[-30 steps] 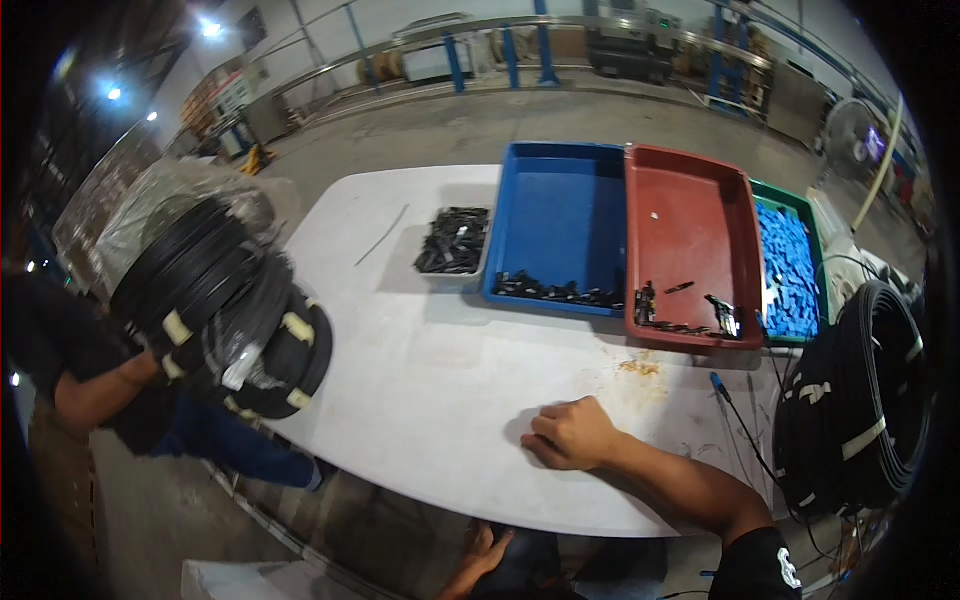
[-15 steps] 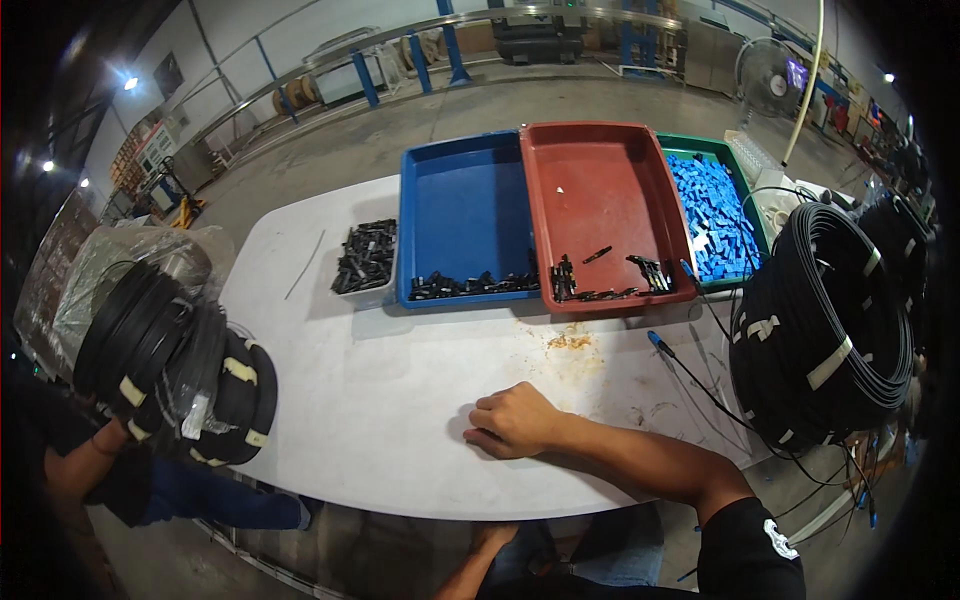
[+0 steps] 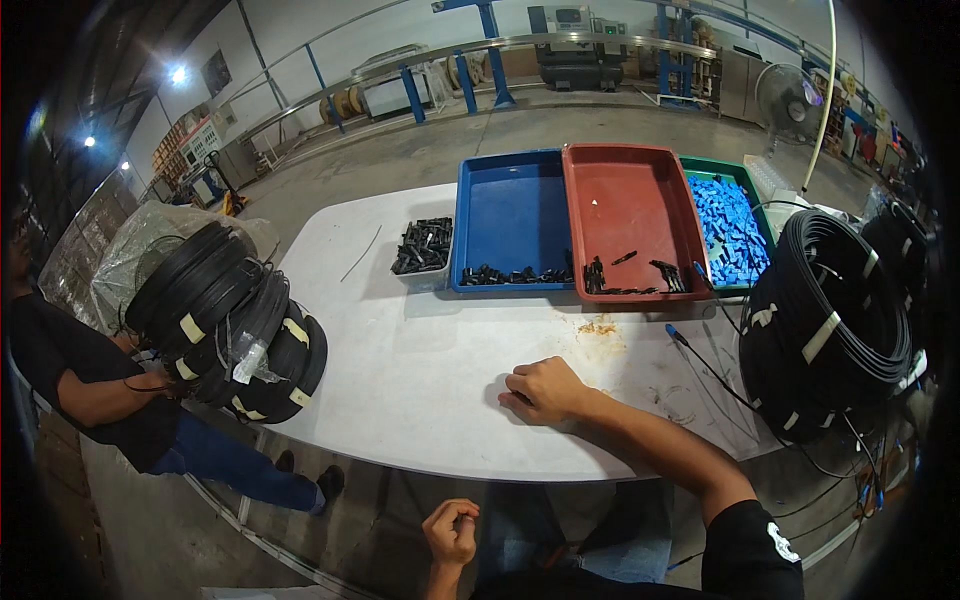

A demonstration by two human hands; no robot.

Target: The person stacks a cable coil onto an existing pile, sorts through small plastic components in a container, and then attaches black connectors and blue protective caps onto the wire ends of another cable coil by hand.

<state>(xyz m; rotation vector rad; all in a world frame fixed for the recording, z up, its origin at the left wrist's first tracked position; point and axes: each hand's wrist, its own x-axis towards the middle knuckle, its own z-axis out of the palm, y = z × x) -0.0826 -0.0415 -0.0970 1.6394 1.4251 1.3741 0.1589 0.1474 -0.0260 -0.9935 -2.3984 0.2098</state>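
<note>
The left hand (image 3: 450, 532) and right hand (image 3: 545, 390) had curled fingers (image 3: 516, 384), seemingly empty, while the nearby cable (image 3: 719, 375) looked light, bendy, best held by its blue plug (image 3: 672, 331).

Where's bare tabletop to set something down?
Bare: white table between the co-worker's cable coils and the right hand, nearer than the blue tray. Crowded: the back, with red tray and green tray too; the right end, with black coils and a blue-tipped cable.
</note>
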